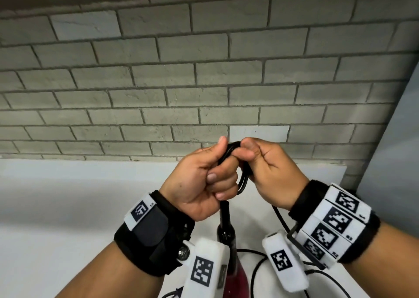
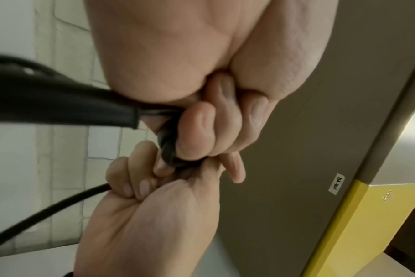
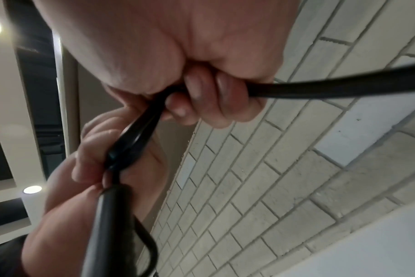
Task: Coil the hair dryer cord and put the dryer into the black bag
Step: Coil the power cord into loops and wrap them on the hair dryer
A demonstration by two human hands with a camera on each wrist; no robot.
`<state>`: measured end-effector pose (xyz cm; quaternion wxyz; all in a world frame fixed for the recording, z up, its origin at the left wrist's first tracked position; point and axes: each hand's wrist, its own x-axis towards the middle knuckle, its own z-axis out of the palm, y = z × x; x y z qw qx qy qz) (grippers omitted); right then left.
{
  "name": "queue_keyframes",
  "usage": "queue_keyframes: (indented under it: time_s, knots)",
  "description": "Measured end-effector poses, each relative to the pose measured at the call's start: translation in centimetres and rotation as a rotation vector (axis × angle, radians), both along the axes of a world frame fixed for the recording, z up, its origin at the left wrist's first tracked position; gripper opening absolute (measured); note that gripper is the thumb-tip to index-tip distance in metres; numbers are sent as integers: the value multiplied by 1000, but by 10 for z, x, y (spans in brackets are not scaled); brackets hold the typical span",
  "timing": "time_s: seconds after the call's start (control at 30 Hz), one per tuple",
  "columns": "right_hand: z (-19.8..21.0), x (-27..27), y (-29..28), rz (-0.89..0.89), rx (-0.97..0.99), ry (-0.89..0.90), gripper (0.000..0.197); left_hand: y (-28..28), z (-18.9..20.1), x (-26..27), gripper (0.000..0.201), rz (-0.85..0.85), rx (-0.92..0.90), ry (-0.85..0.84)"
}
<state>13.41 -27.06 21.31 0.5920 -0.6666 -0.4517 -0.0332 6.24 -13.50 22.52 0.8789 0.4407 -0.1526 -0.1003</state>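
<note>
Against grey brick wall (image 1: 158,75), both hands grip glossy looped cord (image 1: 243,179).

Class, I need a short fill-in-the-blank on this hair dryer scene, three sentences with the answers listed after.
1. Both hands, left hand and right hand, grip the black ____.
2. Behind the hands stands a grey ____ wall.
3. The hair dryer hangs ____ the left hand.

Missing words: cord; brick; below

Black cord (image 1: 242,179) bunched in loops above a white counter, dark red hair dryer (image 1: 229,263) hanging beneath it
</note>
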Motion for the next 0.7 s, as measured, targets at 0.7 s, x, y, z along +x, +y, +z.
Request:
queue_keyframes:
  time_s: [0.7]
  knots:
    - [-24,-15,-2,-241,-503,-285,20,5,4,29,40,575,-87,-20]
